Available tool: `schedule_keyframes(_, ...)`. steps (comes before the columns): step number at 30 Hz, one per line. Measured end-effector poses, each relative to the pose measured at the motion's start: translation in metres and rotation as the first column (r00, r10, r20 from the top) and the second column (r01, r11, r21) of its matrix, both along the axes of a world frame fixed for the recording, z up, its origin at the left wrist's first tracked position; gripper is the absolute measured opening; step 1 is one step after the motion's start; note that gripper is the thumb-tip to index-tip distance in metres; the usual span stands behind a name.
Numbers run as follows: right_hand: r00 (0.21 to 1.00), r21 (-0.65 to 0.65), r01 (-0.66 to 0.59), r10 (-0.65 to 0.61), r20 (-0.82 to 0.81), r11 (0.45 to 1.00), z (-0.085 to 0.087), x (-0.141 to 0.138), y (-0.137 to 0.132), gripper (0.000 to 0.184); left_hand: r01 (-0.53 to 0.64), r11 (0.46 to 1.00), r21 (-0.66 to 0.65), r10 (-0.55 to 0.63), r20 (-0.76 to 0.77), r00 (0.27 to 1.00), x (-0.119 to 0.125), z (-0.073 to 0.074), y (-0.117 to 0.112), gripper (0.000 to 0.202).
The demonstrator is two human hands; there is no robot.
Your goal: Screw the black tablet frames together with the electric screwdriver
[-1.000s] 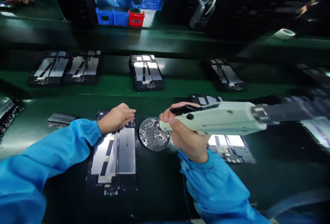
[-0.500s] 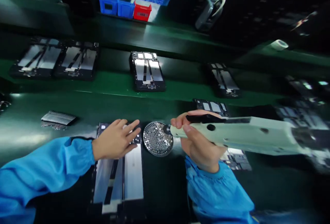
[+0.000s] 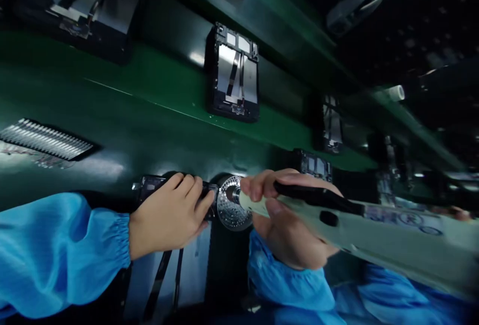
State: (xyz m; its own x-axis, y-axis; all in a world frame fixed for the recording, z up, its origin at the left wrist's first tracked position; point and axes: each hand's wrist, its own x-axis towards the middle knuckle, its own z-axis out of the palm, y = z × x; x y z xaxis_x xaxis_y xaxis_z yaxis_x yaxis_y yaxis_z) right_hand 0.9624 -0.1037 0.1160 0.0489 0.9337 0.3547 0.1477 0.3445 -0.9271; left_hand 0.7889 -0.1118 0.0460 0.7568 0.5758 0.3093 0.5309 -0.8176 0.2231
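My right hand (image 3: 288, 215) is wrapped round a pale electric screwdriver (image 3: 359, 235) whose tip rests on a round perforated screw dish (image 3: 232, 210). My left hand (image 3: 170, 215) lies with its fingers stretched flat on the top end of a dark device panel with silver plates (image 3: 194, 265), just left of the dish. Both arms wear blue sleeves. The panel's lower part is cut off by the frame.
A green conveyor belt (image 3: 149, 85) carries more panels: one in the middle (image 3: 235, 78), one at top left (image 3: 86, 0), a smaller one to the right (image 3: 331, 125). A silver ribbed strip (image 3: 45, 140) lies at left. A tape roll (image 3: 395, 93) sits far right.
The view has dropped closer and tilted, so the far bins and people have left the frame. My left hand has slid up to the panel's top edge. The screwdriver tip stays on the dish.
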Motion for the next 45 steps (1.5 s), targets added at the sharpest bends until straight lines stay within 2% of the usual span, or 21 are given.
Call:
schedule_keyframes(5,1.0,-0.054,-0.006,0.007,0.01,0.999,0.003,0.0,-0.001,0.023,0.01,1.0,0.008,-0.01,0.005,1.0,0.002,-0.001,0.0,0.047)
schedule_keyframes(15,1.0,-0.038,-0.002,0.002,0.001,0.999,-0.006,-0.001,-0.002,0.023,0.012,1.0,0.01,-0.012,0.007,1.0,0.002,-0.001,0.0,0.047)
schedule_keyframes(26,0.999,-0.054,-0.013,0.016,0.041,0.998,-0.006,-0.004,-0.001,0.026,0.015,1.0,0.016,-0.015,-0.013,1.0,0.005,0.001,-0.002,0.049)
schedule_keyframes(29,0.999,-0.045,0.001,0.001,0.038,0.999,-0.004,-0.003,-0.004,0.022,0.018,0.999,0.033,-0.018,-0.017,1.0,0.004,0.001,-0.002,0.048)
schedule_keyframes(33,0.998,-0.096,0.064,-0.067,-0.024,0.993,-0.001,0.01,-0.011,0.027,0.021,0.998,0.063,-0.021,-0.01,1.0,0.002,0.0,0.0,0.049)
schedule_keyframes(36,0.993,-0.04,0.101,-0.104,-0.062,0.994,-0.005,0.024,-0.014,0.027,0.031,0.996,0.082,-0.03,-0.019,0.999,0.001,0.0,-0.001,0.048)
schedule_keyframes(38,0.995,-0.008,0.08,-0.081,-0.053,0.997,-0.011,0.029,-0.014,0.026,0.031,0.996,0.081,-0.03,-0.015,0.999,0.001,0.0,-0.001,0.048)
schedule_keyframes(41,0.996,-0.019,0.066,-0.067,-0.053,0.998,-0.019,0.03,-0.013,0.029,0.027,0.997,0.078,-0.027,-0.008,1.0,0.002,0.001,-0.001,0.047)
schedule_keyframes(45,0.997,-0.043,0.042,-0.044,-0.058,0.998,-0.022,0.026,-0.013,0.033,0.037,0.996,0.082,-0.035,-0.025,0.999,0.001,0.001,0.0,0.047)
